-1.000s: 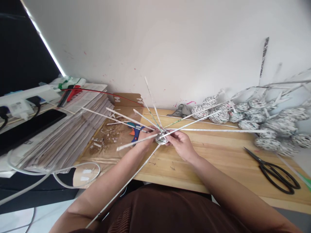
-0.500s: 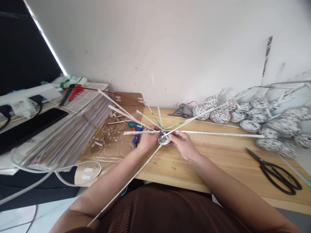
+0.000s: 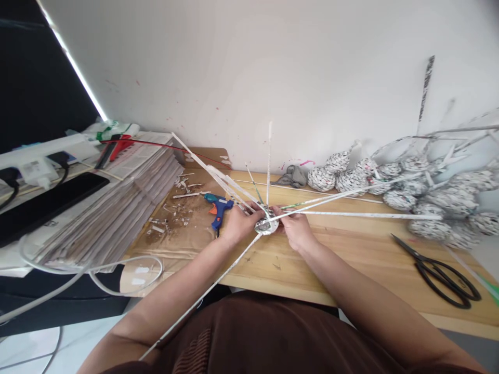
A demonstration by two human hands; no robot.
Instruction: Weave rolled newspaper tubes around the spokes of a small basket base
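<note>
Between my hands, over the wooden table (image 3: pixel 312 265), is a small round weaving of rolled paper (image 3: pixel 268 227) with long paper tubes fanning out from it. My left hand (image 3: pixel 242 224) is closed on its left side, fingers partly hidden by the tubes. My right hand (image 3: pixel 295 227) pinches a paper tube at the upper right of the weaving. One long paper tube (image 3: pixel 202 296) runs from its near side down over my left forearm. Another paper tube (image 3: pixel 268 161) stands upright at the far side, and one more (image 3: pixel 362 214) stretches out to the right.
A blue glue gun (image 3: pixel 220 209) lies left on cardboard (image 3: pixel 171 236) strewn with paper scraps. Black scissors (image 3: pixel 440 272) lie right. Several woven paper gourd shapes (image 3: pixel 397 200) line the wall near a grey cloth (image 3: pixel 292 176). Stacked newspapers (image 3: pixel 113 208) and a black phone (image 3: pixel 54 205) are far left.
The weaving has turned and shifted slightly right, its tubes swinging clockwise. The left tubes now sit closer together, pointing up-left, and a tube has come upright. Both hands stay on it.
</note>
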